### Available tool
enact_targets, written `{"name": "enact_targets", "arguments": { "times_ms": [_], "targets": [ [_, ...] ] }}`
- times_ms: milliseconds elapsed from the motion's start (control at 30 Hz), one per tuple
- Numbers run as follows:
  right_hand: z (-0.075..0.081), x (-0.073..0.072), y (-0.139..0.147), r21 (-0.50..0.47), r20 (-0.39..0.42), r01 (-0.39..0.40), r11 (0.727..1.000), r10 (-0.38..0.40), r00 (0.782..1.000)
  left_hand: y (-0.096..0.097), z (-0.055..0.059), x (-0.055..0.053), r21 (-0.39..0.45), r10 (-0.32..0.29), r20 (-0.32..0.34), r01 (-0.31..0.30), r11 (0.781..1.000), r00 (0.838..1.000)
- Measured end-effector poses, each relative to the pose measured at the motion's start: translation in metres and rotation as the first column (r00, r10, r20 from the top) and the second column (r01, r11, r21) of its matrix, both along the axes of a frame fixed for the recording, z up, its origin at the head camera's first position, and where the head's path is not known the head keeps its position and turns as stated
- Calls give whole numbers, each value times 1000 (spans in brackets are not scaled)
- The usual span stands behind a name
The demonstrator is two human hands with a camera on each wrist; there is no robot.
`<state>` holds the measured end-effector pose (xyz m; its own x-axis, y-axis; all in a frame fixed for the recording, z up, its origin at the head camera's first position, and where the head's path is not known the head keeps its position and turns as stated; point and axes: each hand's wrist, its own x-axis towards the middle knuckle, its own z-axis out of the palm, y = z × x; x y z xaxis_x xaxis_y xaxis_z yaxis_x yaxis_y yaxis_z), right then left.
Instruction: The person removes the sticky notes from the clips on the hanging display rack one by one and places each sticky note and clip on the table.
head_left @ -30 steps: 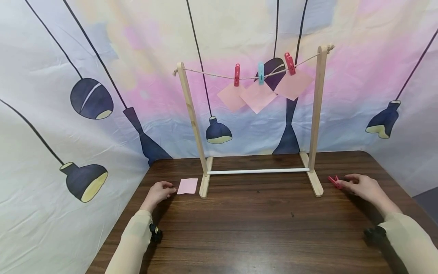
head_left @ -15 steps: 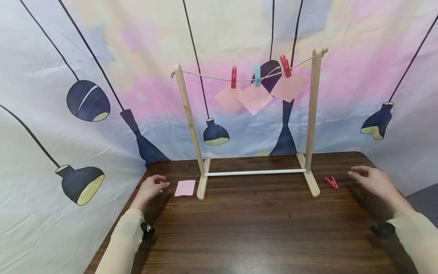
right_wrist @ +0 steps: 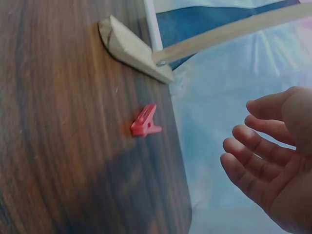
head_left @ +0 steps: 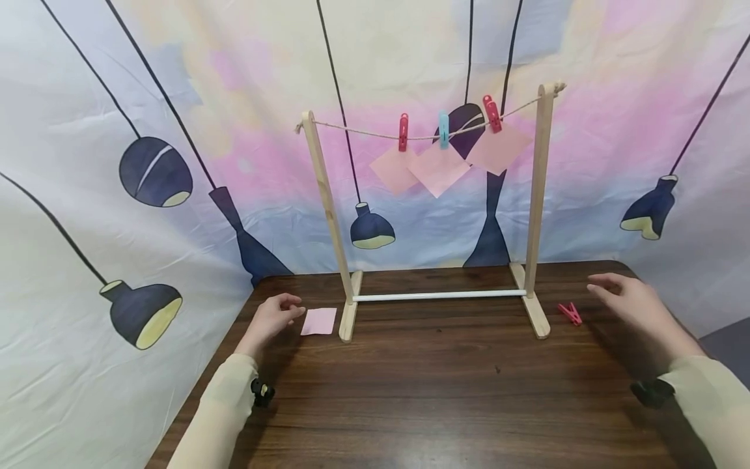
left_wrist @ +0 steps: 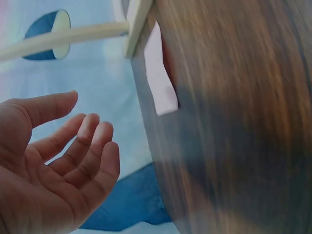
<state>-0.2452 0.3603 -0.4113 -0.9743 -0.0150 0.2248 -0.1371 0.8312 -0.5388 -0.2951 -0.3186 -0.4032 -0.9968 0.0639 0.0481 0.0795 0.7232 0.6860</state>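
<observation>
Head view: both hands sit off the work, and that's the change vs a sec ago. The right hand (head_left: 629, 303) was touching the red clip (head_left: 569, 312) at the rack's right foot; half a sec back it had let go, and now it hovers right of the clip, lifted a bit farther back, fingers loosely spread, holding nothing. Right wrist view confirms it: the clip lies alone on the surface (head_left: 445, 384), near the wooden foot, clear of the open palm.

The left hand (head_left: 274, 319) has drifted back toward the pink paper (head_left: 319, 321): fingertips just beside its left edge. Contact can't be told from the head view; left wrist view shows relaxed, slightly curled fingers w/ nothing in them and the paper flat on the surface near the rack's (head_left: 328, 215) left foot.

Paper and clip haven't shifted. On the string (head_left: 428, 133), 3 clips w/ 3 pink papers hang as before.

Judgement: looks like a pause or re-approach, w/ one paper and one clip not yet picked up; left hand is nearer its item than the right.
</observation>
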Motion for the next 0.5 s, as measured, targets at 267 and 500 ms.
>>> {"name": "enact_targets", "arguments": {
  "times_ms": [267,500],
  "targets": [
    [8,-2,-12,22,-41,-31,999,32,999,19,9,-1,-8,-48,-22,48,999,999],
    [15,-2,-20,26,-59,-46,999,48,997,33,20,-1,-18,-86,-40,86,996,995]
  ]
}}
